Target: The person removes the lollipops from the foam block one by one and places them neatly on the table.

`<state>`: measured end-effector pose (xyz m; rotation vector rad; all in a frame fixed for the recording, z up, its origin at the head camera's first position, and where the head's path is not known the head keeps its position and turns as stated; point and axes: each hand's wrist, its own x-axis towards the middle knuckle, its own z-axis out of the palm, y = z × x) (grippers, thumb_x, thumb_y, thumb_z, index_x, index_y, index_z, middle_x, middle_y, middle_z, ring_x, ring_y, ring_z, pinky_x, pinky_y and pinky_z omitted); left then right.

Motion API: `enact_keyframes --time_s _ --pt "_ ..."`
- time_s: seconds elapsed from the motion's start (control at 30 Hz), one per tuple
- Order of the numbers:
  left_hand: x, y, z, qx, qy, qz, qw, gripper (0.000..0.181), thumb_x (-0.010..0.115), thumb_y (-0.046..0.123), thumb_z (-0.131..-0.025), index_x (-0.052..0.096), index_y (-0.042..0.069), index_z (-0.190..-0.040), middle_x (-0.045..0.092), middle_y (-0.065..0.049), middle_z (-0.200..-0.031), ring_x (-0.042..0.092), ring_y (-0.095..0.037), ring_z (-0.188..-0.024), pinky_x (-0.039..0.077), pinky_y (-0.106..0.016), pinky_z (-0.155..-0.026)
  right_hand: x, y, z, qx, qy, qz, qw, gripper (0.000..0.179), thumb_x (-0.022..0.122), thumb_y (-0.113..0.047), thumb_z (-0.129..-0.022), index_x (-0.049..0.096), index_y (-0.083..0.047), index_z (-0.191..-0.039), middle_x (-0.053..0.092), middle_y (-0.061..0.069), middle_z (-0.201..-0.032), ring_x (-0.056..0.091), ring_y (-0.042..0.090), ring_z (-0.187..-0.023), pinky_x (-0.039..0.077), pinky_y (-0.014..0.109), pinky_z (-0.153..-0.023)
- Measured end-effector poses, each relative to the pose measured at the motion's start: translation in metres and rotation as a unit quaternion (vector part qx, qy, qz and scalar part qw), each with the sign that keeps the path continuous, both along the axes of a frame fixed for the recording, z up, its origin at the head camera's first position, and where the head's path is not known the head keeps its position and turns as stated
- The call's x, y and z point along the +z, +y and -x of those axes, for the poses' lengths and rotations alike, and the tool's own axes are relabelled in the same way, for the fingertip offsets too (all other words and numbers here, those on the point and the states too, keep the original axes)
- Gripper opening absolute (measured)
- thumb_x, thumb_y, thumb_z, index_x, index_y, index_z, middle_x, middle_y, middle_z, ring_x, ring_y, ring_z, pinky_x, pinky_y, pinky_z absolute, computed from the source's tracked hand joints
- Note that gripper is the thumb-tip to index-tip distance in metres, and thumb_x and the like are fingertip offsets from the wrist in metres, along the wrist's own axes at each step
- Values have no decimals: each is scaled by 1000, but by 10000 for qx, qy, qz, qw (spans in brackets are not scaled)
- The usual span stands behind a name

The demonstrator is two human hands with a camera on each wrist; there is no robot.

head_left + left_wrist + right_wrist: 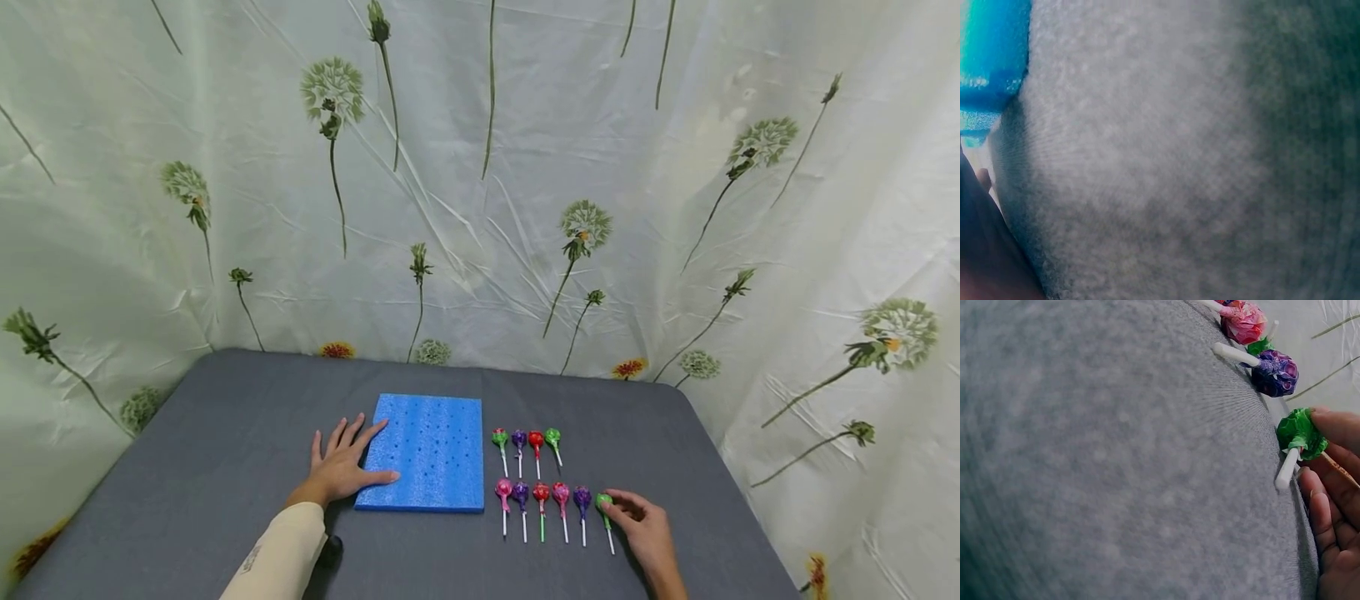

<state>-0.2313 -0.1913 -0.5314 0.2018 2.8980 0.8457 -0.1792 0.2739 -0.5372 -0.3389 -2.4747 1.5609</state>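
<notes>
A flat blue foam block (pixel 427 454) dotted with small holes lies on the grey table. My left hand (pixel 339 468) rests at its left side with fingers spread, the thumb and index fingertip on its top. One corner of the block (pixel 991 44) shows in the left wrist view. My right hand (pixel 643 533) pinches the green-wrapped head of a lollipop (pixel 1300 434) between thumb and fingers, at the right end of the front row. The lollipop's white stick points toward the near side. Fingers partly hide behind the wrapper in the right wrist view.
Two rows of lollipops lie right of the block: the back row includes a red one (pixel 536 439), and the front row a purple one (pixel 582 497). A flower-printed curtain (pixel 480 208) hangs behind the table (pixel 262 417).
</notes>
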Motion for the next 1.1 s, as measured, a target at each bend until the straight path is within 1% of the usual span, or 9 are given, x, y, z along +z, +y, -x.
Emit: enact_keyframes --time_s 0.07,0.17,0.3,0.5,0.57,0.73,0.87,1.03,1.1 --pt "0 0 0 8 -19 43 10000 104 61 79 -68 30 26 -151 17 -22 -157 3 -47 -143 -16 -66 -106 -1 0 0 20 41 6 10000 28 78 -5 -78 70 8 -101 66 3 -76 56 6 -64 46 20 -60" --pt "2 -1 0 3 -127 37 9999 103 64 77 -69 31 24 -151 16 -23 -157 2 -48 -142 -16 -67 -105 -3 0 0 68 155 9 9999 27 79 -2 -76 70 8 -100 65 1 -74 56 5 -62 46 20 -59" --pt "5 -2 0 32 -280 74 9996 102 65 75 -70 30 24 -152 14 -23 -158 1 -48 -143 -17 -67 -105 -5 -1 2 129 345 -159 9992 27 80 -3 -76 70 7 -99 65 1 -73 55 4 -62 46 19 -58" --pt "4 -2 0 -25 -274 33 9996 103 62 78 -69 28 26 -152 14 -23 -158 1 -49 -143 -17 -67 -105 -6 -1 3 26 450 -406 9982 28 80 -3 -76 70 7 -99 65 0 -74 55 3 -63 46 18 -58" --pt "4 -2 0 -35 -341 39 9994 104 61 78 -70 27 25 -153 13 -23 -158 0 -48 -143 -18 -66 -105 -7 -2 3 -1 429 -441 9981 29 81 -3 -75 70 7 -100 65 -1 -75 55 3 -63 46 18 -59" --pt "7 0 1 -27 -490 65 9988 103 65 73 -72 27 22 -153 12 -23 -158 0 -49 -143 -16 -67 -104 -8 -1 3 38 466 -372 9982 29 80 0 -74 69 8 -100 65 1 -76 54 2 -64 45 17 -59" --pt "9 0 0 -29 -513 89 9986 102 67 70 -73 28 22 -153 13 -24 -158 1 -50 -142 -14 -69 -104 -10 -2 4 -19 497 -327 9982 29 81 0 -73 70 7 -99 65 0 -75 55 3 -63 46 17 -58" --pt "8 -1 2 -44 -498 114 9987 103 66 71 -72 27 21 -153 12 -24 -158 1 -50 -142 -15 -69 -104 -12 -2 6 -18 682 -301 9972 27 80 3 -72 70 7 -96 64 0 -72 55 4 -62 45 17 -57" --pt "7 -2 3 -27 -491 107 9987 103 66 72 -72 27 21 -153 12 -24 -158 1 -50 -142 -15 -69 -104 -12 -2 6 6 652 -253 9975 27 80 2 -72 70 7 -97 64 0 -72 55 3 -62 45 16 -58"
